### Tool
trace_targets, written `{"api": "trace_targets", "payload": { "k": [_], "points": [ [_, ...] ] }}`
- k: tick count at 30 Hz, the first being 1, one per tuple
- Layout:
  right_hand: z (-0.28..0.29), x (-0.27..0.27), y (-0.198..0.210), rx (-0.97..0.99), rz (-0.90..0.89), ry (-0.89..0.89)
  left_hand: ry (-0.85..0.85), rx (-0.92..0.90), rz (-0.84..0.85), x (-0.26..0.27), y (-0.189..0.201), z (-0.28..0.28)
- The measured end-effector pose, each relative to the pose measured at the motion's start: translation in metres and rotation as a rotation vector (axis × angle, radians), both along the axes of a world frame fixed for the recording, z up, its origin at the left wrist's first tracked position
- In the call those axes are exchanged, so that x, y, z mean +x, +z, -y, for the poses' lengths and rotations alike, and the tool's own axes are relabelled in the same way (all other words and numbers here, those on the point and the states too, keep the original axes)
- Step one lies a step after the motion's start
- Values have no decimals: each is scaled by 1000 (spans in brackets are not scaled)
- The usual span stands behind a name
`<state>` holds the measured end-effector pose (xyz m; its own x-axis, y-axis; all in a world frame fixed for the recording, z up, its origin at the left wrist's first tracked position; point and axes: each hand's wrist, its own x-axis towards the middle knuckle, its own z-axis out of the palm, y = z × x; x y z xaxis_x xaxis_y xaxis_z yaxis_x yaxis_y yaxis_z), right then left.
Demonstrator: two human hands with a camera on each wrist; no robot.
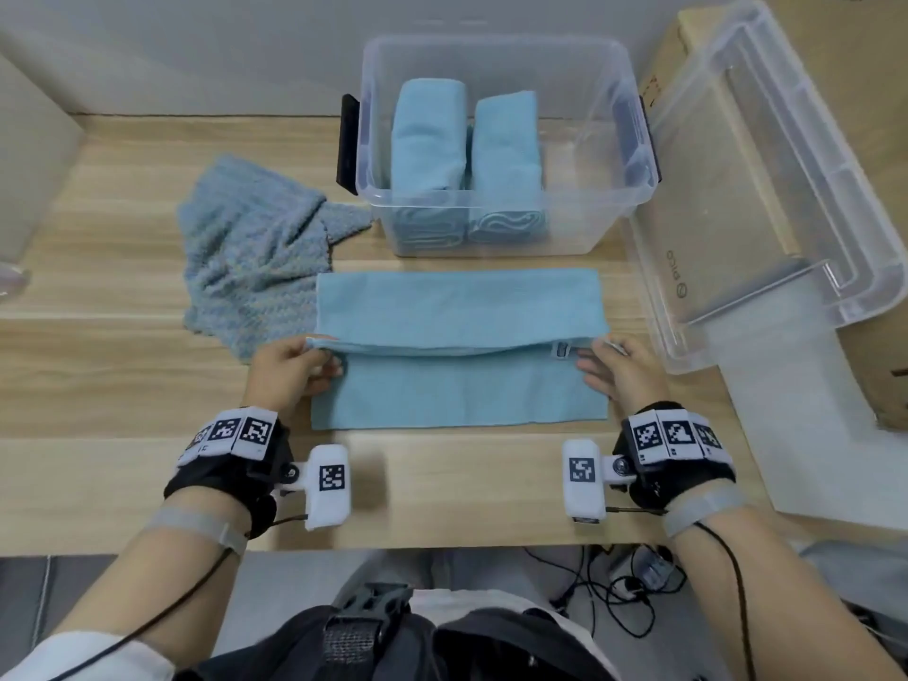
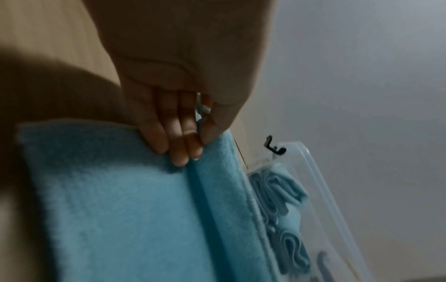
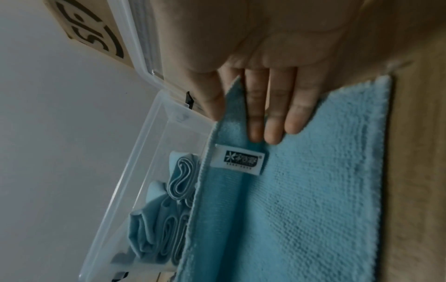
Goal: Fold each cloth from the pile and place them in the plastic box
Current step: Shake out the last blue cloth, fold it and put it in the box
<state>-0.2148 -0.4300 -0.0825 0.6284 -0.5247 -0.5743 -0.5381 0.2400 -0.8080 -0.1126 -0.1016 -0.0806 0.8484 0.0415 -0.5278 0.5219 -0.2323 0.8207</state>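
A light blue cloth (image 1: 457,385) (image 2: 120,209) (image 3: 313,190) lies flat on the wooden table, its far edge lifted and folded back toward me. My left hand (image 1: 322,358) (image 2: 198,145) pinches that edge at its left corner. My right hand (image 1: 594,353) (image 3: 231,122) pinches the right corner, beside a white label (image 3: 241,159). Behind the cloth stands the clear plastic box (image 1: 496,196) (image 3: 135,171) holding two folded blue cloths (image 1: 427,135) (image 1: 508,145). A crumpled blue-grey knitted cloth (image 1: 255,253) lies to the left.
The box's clear lid (image 1: 766,179) leans at the right against a cardboard box (image 1: 874,115). The wall runs close behind the box. The table's near edge (image 1: 442,545) is just below my wrists, with cables (image 1: 614,592) on the floor beyond it.
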Motion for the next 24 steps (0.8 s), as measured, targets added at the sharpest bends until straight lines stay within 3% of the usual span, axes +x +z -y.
{"api": "trace_targets", "payload": {
  "k": [3,6,18,24],
  "points": [
    [-2,-4,8,24,27,-40,117,-180,-71,1,3,-4],
    [-3,-12,4,-107,6,-30,147,-217,-96,-4,3,-9],
    [-4,-30,-6,-473,-107,222,-285,156,97,-12,-1,-22],
    [-7,-32,-7,-564,-110,277,-403,303,144,-15,1,-22]
  ]
}}
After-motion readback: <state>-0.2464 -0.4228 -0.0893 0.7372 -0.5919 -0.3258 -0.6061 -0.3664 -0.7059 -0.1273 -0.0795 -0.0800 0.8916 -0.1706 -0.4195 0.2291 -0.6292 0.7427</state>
